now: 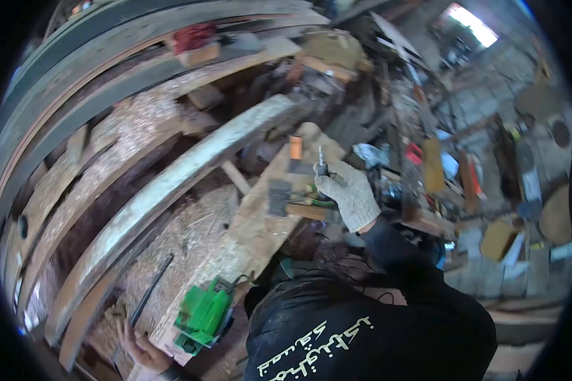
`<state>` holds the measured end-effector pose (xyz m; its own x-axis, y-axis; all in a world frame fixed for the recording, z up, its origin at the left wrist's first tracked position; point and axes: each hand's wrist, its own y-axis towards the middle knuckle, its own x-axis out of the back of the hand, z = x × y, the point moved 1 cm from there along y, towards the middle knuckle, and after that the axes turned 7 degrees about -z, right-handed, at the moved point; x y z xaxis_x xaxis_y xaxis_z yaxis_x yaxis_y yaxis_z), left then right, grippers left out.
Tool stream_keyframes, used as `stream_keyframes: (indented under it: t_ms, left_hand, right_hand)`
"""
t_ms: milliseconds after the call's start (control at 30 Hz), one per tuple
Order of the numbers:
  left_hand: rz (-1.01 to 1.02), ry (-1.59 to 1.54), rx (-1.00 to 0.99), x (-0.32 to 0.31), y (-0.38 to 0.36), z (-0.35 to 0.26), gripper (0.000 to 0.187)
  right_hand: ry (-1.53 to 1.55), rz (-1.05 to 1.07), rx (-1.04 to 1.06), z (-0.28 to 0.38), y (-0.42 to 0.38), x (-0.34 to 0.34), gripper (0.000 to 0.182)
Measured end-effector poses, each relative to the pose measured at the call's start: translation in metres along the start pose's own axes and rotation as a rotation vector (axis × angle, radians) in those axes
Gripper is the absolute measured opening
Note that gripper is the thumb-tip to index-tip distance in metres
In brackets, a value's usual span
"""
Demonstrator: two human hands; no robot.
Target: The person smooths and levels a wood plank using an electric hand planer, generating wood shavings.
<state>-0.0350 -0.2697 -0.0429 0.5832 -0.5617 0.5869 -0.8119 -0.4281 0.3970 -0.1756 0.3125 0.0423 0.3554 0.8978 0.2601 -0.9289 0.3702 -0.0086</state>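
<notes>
My right hand (351, 195), in a pale knitted work glove, is closed around a drill chuck with a metal bit (321, 155) pointing away from me. Most of what lies below the chuck is hidden by the glove. Beneath it on the wide plank (254, 222) are a dark grey block (279, 197), a small wood piece (310, 211) and an orange-topped item (295, 147). At the lower left, my bare left hand (143, 349) has its fingers apart and holds nothing. Beside it, a green electric planer (203, 311) rests on the plank.
A long curved timber (171, 184) runs across the left, with more curved beams (127, 57) behind it. Wood shavings (178, 247) cover the ground, where a dark rod (152, 289) lies. A red cloth (194, 38) sits on a beam. Scraps and boards clutter the right-hand floor (489, 235).
</notes>
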Motion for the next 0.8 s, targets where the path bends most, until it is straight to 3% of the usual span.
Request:
stream_keyframes:
  t_ms: [33,100,167,233,300,367,400,433,500,533,633,667,767,800]
  left_hand:
    - [0.013,-0.007,0.006,-0.001,0.01,-0.013,0.038]
    - [0.025,-0.097,-0.026,-0.006,0.028,-0.021,0.04]
    - [0.014,-0.163,-0.07,-0.015,0.032,-0.046,0.039]
    - [-0.129,-0.173,-0.177,-0.024,0.035,-0.114,0.043]
    - [-0.147,-0.153,-0.259,-0.028,0.033,-0.145,0.037]
    - [-0.159,-0.126,-0.336,-0.033,0.027,-0.165,0.036]
    - [-0.187,-0.105,-0.326,-0.038,0.024,-0.172,0.037]
    - [-0.188,-0.098,-0.337,-0.042,0.022,-0.171,0.037]
    - [-0.255,0.043,-0.352,-0.054,0.016,-0.174,0.039]
    - [-0.271,-0.035,-0.305,-0.064,0.012,-0.183,0.038]
    - [-0.281,-0.089,-0.264,-0.099,0.005,-0.233,0.028]
    - [-0.065,-0.046,-0.138,-0.084,0.004,-0.167,0.039]
    - [-0.016,0.026,-0.238,-0.098,0.007,-0.192,0.038]
    - [-0.031,0.009,-0.08,-0.104,0.003,-0.204,0.039]
  right_hand:
    - [0.143,-0.093,-0.057,-0.008,-0.016,0.017,0.034]
    - [0.103,-0.179,-0.134,-0.019,-0.042,0.053,0.03]
    - [0.337,-0.363,-0.319,-0.026,-0.062,0.078,0.025]
    - [0.379,-0.431,-0.333,-0.048,-0.065,0.111,0.022]
    - [0.163,-0.511,-0.448,-0.091,-0.06,0.157,0.029]
    - [-0.166,-0.642,-0.288,-0.197,-0.044,0.223,0.039]
    - [-0.245,-0.631,-0.36,-0.212,-0.036,0.248,0.048]
    - [-0.552,-0.675,-0.237,-0.242,-0.026,0.278,0.047]
    - [-0.854,-0.685,-0.384,-0.267,-0.007,0.33,0.043]
    - [-0.98,-0.642,-0.477,-0.277,0.003,0.355,0.041]
    - [-1.244,-0.589,-0.584,-0.32,0.026,0.43,0.04]
    - [-1.31,-0.558,-0.556,-0.376,0.033,0.472,0.044]
    - [-1.312,-0.548,-0.789,-0.368,0.045,0.489,0.048]
    - [-1.31,-0.532,-0.801,-0.372,0.05,0.495,0.048]
